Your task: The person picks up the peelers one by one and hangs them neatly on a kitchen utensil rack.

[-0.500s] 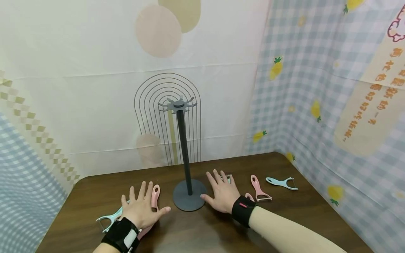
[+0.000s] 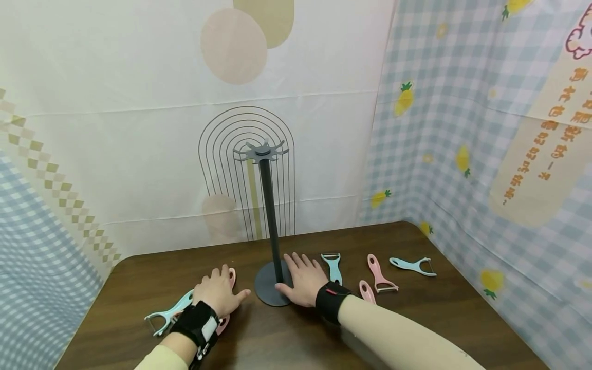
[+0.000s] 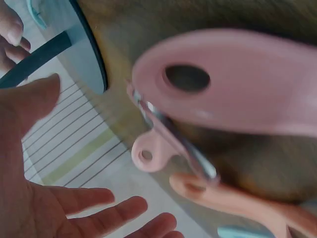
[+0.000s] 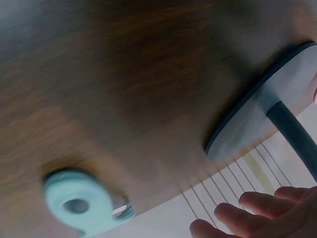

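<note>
A dark grey stand (image 2: pixel 270 216), with curved hooks around its top, rises from a round base (image 2: pixel 265 289). My right hand (image 2: pixel 304 281) stretches over the base's right side, its thumb near the pole and its fingers extended, holding nothing. Left of the base, my left hand (image 2: pixel 216 294) hovers above several peelers, fingers spread and empty. It partly hides a pink peeler (image 2: pixel 232 277) and a light blue peeler (image 2: pixel 172 312). In the left wrist view, a pink peeler (image 3: pixel 252 79) looms close, with an orange-pink peeler (image 3: pixel 237 199) below it.
On the right of the brown table (image 2: pixel 416 313) lie a light blue peeler (image 2: pixel 332 267), a pink peeler (image 2: pixel 380 275), a shorter-looking pink one (image 2: pixel 367 292) partly behind my right arm, and another light blue peeler (image 2: pixel 413 265). Patterned cloth (image 2: pixel 139 154) hangs behind.
My right hand has moved left onto the base area, uncovering the light blue peeler. My left hand has shifted slightly right, its fingers now looking less outstretched in the head view.
</note>
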A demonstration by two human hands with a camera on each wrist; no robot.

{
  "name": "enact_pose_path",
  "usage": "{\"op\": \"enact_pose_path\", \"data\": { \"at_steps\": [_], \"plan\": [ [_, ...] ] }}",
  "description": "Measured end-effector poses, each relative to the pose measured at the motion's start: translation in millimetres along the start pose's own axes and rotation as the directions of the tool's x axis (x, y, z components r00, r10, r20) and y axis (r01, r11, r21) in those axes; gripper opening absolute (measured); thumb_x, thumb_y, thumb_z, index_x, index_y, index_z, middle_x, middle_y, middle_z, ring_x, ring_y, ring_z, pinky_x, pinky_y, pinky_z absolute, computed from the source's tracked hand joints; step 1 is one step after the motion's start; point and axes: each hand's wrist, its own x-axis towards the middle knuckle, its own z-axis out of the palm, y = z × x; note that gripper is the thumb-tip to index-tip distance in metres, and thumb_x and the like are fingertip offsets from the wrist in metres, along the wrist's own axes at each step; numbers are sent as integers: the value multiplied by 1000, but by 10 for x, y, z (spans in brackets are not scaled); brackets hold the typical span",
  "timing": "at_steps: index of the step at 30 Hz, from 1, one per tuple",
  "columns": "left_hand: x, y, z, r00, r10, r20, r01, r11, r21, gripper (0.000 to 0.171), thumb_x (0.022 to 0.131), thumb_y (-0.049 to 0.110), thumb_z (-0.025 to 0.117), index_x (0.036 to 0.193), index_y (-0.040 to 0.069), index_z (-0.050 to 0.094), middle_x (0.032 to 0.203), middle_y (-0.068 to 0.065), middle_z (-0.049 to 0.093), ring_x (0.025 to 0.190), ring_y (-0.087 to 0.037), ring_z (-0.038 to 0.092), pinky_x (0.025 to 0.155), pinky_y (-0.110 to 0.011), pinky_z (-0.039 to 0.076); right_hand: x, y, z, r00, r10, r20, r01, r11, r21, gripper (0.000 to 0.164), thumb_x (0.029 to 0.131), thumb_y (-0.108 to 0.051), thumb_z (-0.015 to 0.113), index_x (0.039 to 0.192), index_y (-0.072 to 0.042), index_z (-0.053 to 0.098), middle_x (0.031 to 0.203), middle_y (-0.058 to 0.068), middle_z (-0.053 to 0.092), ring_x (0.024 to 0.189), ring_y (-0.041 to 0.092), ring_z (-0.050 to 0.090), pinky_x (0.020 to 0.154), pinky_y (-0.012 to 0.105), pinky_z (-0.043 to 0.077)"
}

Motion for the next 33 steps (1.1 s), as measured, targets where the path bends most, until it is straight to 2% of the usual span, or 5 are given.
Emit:
{"op": "enact_pose_path", "data": {
  "at_steps": [7,14,20,28,33],
  "plan": [
    [96,62,64,1000,2,27,-2,1000,-5,80,82,53,71,127,-10,51,103,-24,55,93,-44,57,75,-56,48,126,-84,105,999,5,42,-6,1000,29,77,93,-58,52,151,-12,32,149,13,39,137,32,35,108,48,29],
    [152,51,129,999,3,34,-2,1000,-24,65,84,42,73,120,-9,56,99,-22,54,91,-43,57,76,-54,48,205,-42,198,998,-1,66,-8,990,139,69,97,-48,53,148,-5,34,144,16,45,133,29,42,106,42,35],
    [184,15,166,1000,5,29,-4,998,-59,47,84,27,73,112,-8,60,89,-20,52,80,-40,59,70,-50,50,259,-9,236,998,0,69,-14,977,211,56,100,-41,51,141,-4,46,128,15,59,118,27,56,96,41,44],
    [230,-33,192,1000,13,28,-11,997,-73,22,80,9,70,97,-2,64,82,-17,52,72,-35,59,62,-47,49,314,-44,165,996,10,90,-26,985,173,53,100,-41,51,133,0,54,121,15,64,111,27,60,93,39,46],
    [260,-59,214,999,3,37,-2,999,-40,19,80,7,69,98,-2,66,83,-16,55,74,-35,60,61,-49,49,362,-52,182,996,5,94,-18,990,141,55,99,-43,52,134,-2,55,121,13,64,111,25,61,93,37,46]
  ]
}}
